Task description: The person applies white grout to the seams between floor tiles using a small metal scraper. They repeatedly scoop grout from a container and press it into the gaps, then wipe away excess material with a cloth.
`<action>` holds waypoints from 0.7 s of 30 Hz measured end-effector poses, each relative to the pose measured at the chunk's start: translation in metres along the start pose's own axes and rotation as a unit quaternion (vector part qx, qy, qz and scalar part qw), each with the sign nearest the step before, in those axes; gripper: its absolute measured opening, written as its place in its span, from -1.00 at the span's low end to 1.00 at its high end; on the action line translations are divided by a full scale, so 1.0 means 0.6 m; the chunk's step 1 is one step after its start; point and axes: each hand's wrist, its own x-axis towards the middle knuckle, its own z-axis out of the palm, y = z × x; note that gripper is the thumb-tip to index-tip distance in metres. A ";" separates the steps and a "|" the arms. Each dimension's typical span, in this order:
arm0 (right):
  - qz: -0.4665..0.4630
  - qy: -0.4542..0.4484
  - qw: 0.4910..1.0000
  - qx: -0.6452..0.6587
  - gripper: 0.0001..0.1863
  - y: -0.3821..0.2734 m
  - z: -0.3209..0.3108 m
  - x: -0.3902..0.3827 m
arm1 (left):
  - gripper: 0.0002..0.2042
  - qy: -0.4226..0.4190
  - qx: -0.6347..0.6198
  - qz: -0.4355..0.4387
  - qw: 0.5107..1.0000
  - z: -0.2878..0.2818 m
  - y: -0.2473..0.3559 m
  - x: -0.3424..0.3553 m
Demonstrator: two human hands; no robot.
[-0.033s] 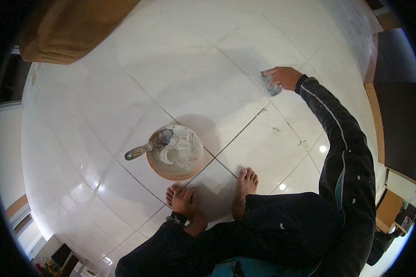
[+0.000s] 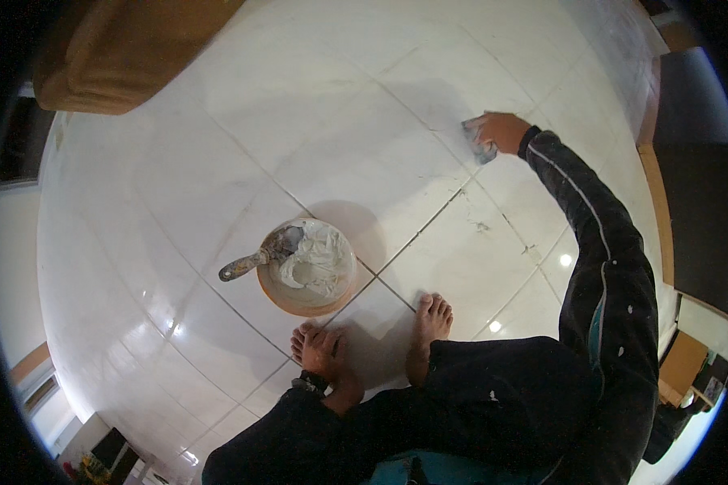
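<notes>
Pad, greyish, lies on the floor, the right hand closed over it; probably light and soft, best gripped across its back. Well apart, the left hand rests on the left foot, grip unclear.

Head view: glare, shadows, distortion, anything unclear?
Head view: glare spots on the tiled floor; head view: soft shadow right of the tub, fainter one left of the right hand; head view: floor's left edge bows, corners black; head view: grey rag or sponge under it too blurry to tell.
</notes>
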 end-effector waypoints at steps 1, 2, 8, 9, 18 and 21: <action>0.027 -0.045 0.993 -0.102 -0.79 0.006 -0.012 -0.002 | -0.70 0.026 -0.018 0.023 0.999 -0.003 -0.001 0.004; 0.034 -0.004 0.997 -0.070 -0.81 0.016 -0.020 -0.013 | -0.70 0.024 -0.016 0.028 0.999 -0.009 0.007 0.011; 0.196 0.229 0.953 0.037 -0.50 -0.047 0.025 -0.016 | -0.80 0.011 -0.010 0.046 0.999 -0.012 0.004 0.016; 0.229 0.216 0.948 0.033 -0.52 -0.067 0.048 -0.017 | -0.81 0.032 -0.023 0.052 0.998 -0.020 0.020 0.021; 0.198 0.080 0.969 0.124 -0.56 -0.286 0.121 -0.073 | -0.76 0.001 -0.012 0.029 1.000 -0.025 0.011 0.013; 0.129 0.230 0.947 0.184 -0.56 -0.216 0.084 -0.061 | -0.79 0.027 -0.014 0.063 0.998 -0.025 0.015 0.021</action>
